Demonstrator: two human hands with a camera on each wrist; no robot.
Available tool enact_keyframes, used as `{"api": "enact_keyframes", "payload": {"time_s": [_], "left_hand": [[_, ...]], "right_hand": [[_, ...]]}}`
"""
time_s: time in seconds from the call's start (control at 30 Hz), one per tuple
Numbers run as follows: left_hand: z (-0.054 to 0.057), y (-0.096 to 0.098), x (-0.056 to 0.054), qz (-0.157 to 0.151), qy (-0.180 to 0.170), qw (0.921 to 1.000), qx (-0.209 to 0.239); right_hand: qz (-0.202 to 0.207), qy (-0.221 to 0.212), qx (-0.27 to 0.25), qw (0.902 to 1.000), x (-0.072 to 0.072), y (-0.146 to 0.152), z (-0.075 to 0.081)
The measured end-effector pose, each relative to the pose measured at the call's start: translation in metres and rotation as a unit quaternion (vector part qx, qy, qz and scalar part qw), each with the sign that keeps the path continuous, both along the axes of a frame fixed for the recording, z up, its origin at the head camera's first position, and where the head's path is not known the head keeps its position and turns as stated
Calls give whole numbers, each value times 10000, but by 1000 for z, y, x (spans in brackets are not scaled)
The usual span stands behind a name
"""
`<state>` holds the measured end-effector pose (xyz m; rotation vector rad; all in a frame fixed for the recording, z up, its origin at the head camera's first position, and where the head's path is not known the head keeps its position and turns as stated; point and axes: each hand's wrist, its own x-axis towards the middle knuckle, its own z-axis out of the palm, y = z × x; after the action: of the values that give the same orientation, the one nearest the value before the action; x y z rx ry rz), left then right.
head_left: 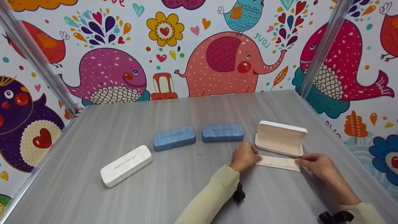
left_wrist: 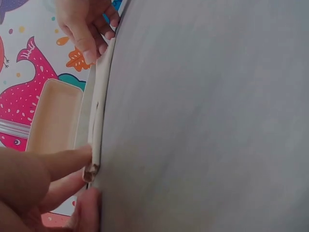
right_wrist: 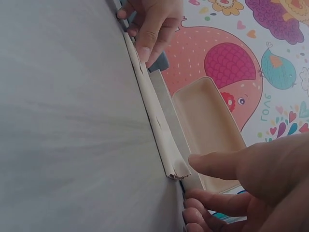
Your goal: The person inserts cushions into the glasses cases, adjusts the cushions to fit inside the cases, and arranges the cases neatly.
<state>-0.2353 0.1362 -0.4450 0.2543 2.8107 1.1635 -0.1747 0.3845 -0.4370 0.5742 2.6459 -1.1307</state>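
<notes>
A cream folded cloth (head_left: 277, 162) lies flat as a narrow strip in front of an open white glasses case (head_left: 279, 140). My left hand (head_left: 244, 157) holds the cloth's left end, its fingers bent. At the right end my right hand (head_left: 320, 166) has its thumb and fingers about the corner. In the right wrist view the right thumb (right_wrist: 212, 164) is beside the frayed-looking end of the cloth (right_wrist: 157, 116). The left wrist view shows the left fingers (left_wrist: 63, 166) at the cloth's near end. The case's pale inside shows, with its lid raised at the back.
Two blue glasses cases, the left one (head_left: 174, 138) and the right one (head_left: 223, 133), lie closed left of the open case. A closed white case (head_left: 127, 165) sits farther left, angled. A patterned wall (head_left: 192, 18) stands behind the grey table (head_left: 155, 199).
</notes>
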Motion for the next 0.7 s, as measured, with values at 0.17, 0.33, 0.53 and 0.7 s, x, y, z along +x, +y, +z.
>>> {"api": "enact_keyframes", "payload": {"time_s": [0.17, 0.33, 0.53, 0.7], "left_hand": [[0, 0, -3, -130, 57, 9998, -115], [1, 0, -3, -404, 130, 9986, -306], [4, 0, -4, -794, 106, 9933, -835], [3, 1, -4, -808, 78, 9933, -821]], "right_hand": [[27, 139, 128, 9998, -1, -4, -2], [122, 412, 168, 9989, 0, -8, -5], [174, 512, 60, 9985, 2, -10, -7], [129, 426, 23, 9990, 1, -10, -7]]}}
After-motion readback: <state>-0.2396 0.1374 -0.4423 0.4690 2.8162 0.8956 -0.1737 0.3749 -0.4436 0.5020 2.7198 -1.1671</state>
